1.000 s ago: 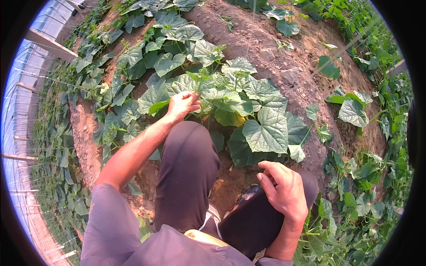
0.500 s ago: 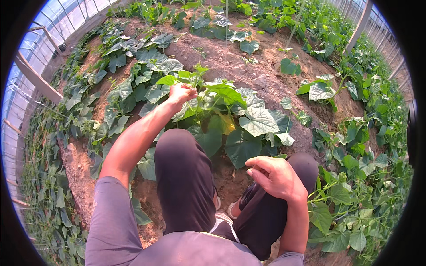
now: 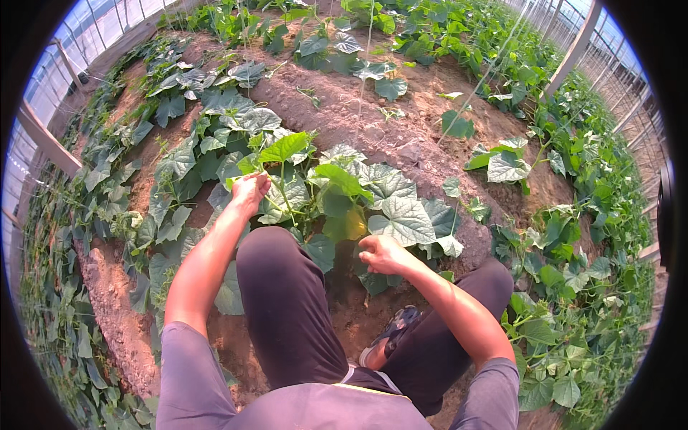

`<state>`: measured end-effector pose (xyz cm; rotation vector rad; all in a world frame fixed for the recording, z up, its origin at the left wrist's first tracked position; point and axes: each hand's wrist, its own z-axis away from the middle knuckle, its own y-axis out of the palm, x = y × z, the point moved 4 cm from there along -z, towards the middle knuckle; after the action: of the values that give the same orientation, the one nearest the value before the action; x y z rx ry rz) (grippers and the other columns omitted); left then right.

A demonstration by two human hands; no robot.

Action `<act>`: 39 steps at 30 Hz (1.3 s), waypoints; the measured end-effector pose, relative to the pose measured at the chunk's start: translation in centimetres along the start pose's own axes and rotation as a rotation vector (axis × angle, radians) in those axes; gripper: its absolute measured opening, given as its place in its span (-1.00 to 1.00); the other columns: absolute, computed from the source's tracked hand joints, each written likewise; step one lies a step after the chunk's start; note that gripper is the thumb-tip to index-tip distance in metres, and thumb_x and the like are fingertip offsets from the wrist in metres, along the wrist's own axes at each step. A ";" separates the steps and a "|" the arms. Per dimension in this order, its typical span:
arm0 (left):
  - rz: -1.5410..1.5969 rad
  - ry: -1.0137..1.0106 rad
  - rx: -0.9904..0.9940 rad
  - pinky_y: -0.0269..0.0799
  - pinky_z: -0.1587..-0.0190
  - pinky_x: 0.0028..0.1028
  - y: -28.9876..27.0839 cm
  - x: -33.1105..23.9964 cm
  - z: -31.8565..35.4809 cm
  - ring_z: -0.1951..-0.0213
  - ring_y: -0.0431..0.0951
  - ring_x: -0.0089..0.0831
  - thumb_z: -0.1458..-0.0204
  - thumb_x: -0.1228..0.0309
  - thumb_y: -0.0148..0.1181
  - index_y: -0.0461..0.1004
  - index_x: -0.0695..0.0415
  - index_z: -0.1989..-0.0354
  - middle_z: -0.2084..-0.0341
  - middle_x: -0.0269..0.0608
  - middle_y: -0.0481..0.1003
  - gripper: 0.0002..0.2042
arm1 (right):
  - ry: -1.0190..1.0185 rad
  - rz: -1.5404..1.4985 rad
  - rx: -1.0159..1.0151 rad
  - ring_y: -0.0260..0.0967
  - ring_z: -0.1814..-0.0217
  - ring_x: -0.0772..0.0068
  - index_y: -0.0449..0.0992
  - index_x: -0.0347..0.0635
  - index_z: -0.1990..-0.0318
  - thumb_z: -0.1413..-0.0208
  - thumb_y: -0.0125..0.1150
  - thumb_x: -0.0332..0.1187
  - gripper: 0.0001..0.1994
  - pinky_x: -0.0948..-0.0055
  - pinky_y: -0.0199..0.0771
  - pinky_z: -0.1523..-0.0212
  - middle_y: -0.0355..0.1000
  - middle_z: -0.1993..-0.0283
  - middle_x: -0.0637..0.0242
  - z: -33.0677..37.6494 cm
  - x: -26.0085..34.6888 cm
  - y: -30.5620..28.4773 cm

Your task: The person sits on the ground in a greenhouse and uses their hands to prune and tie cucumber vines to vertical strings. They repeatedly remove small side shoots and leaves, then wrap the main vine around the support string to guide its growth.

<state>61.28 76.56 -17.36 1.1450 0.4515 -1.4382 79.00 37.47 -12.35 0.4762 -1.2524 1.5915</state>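
A cucumber vine [image 3: 288, 192] with broad, lobed leaves grows in front of my knees. At its left side my left hand [image 3: 251, 192] is closed in a pinch on the vine's shoot, close to a bright green leaf [image 3: 284, 147]; the fingertips are partly hidden. My right hand [image 3: 383, 255] hangs just in front of the plant's lower leaves, fingers curled in and nothing visible in them. It is nearest to a yellowing leaf [image 3: 350, 223] and a large pale-veined leaf [image 3: 405, 222].
Bare soil [image 3: 315, 97] forms a raised ridge beyond the plant. Thin upright strings [image 3: 368, 61] come down to the bed. More vines [image 3: 566, 265] crowd the right side, and others [image 3: 93, 287] the left. A slanting post [image 3: 49, 138] stands at the left.
My left hand has moved left and down, and the shoot has shifted with it. My right hand has come off my right knee and reached forward and left to the leaves.
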 end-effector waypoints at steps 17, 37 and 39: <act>0.208 -0.220 -0.089 0.70 0.13 -0.52 -10.0 1.3 -5.1 0.18 0.65 -0.43 -0.26 0.57 0.40 0.59 0.26 0.02 0.18 -0.21 0.63 -0.83 | 0.247 -0.855 -0.641 0.52 0.39 0.48 0.62 -0.32 0.08 -0.43 0.16 -0.40 -0.83 0.46 0.58 0.40 0.51 0.34 0.34 -11.5 -7.5 -6.6; -1.578 0.602 1.178 0.61 0.07 -0.16 26.8 -1.9 27.6 0.20 0.74 0.00 -0.17 0.23 0.44 0.67 0.31 0.19 0.30 0.13 0.70 -0.68 | 0.201 -0.876 -0.874 0.63 0.11 0.27 0.50 -0.35 -0.10 -0.56 0.09 -0.22 -0.69 0.28 0.76 0.04 0.54 0.12 0.21 14.5 -10.8 -14.4; -1.840 0.676 1.153 0.63 0.07 -0.12 28.7 5.3 26.0 0.15 0.74 0.10 -0.10 0.18 0.48 0.67 0.32 0.20 0.27 0.18 0.70 -0.62 | 0.156 -0.865 -0.891 0.63 0.11 0.25 0.50 -0.36 -0.10 -0.55 0.13 -0.18 -0.66 0.28 0.76 0.03 0.53 0.13 0.22 13.8 -9.4 -15.1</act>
<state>78.49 45.72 -0.64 2.3722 1.4990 -3.0633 92.37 20.15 -7.11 0.2387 -1.2436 0.2744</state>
